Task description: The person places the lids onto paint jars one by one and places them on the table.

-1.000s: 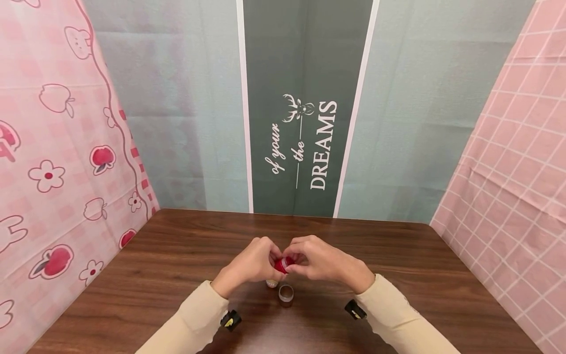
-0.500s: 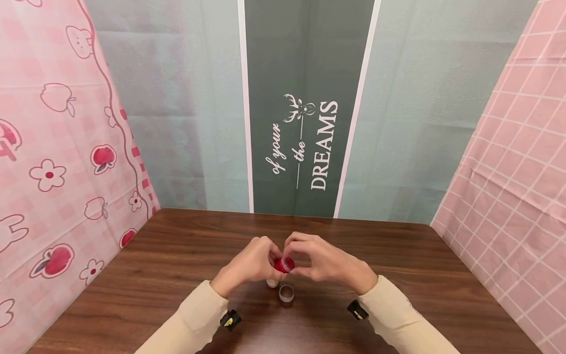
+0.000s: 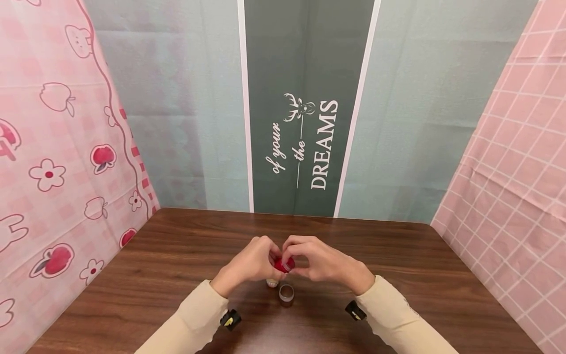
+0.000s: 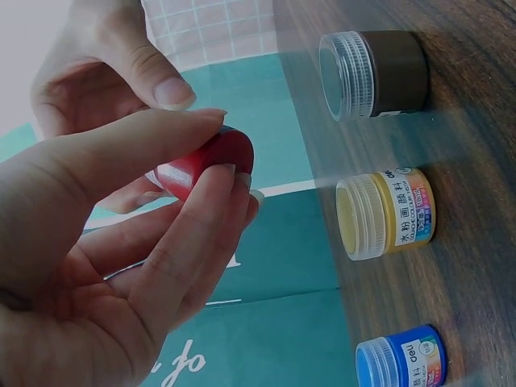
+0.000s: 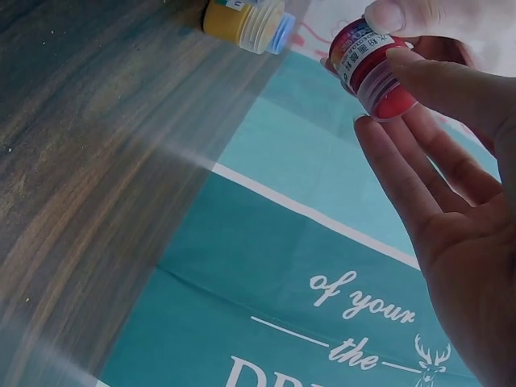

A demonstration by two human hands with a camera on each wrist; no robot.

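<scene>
My left hand [image 3: 252, 260] grips a small red gouache paint jar [image 5: 359, 56] by its body, tilted above the table. The jar's clear ribbed lid [image 5: 379, 87] points toward my right hand [image 3: 323, 260]. Thumb and fingers of the right hand are bent around that lid, the thumb over its side and fingertips at its far edge. In the left wrist view, the left thumb and fingers pinch the red base. Below the hands stand a brown paint jar [image 4: 397, 72], a yellow one [image 4: 411, 211] and a blue one [image 4: 419, 356], each with a translucent lid.
The dark wooden table [image 3: 185, 275] reaches back to a green and grey cloth [image 3: 309, 59] with white lettering. Pink patterned cloths [image 3: 48, 123] hang on the left, and a pink checked one [image 3: 517, 162] on the right.
My right fingers spread from the lid half a second ago and have now come back around it. The left hand stays in place with the red jar.
</scene>
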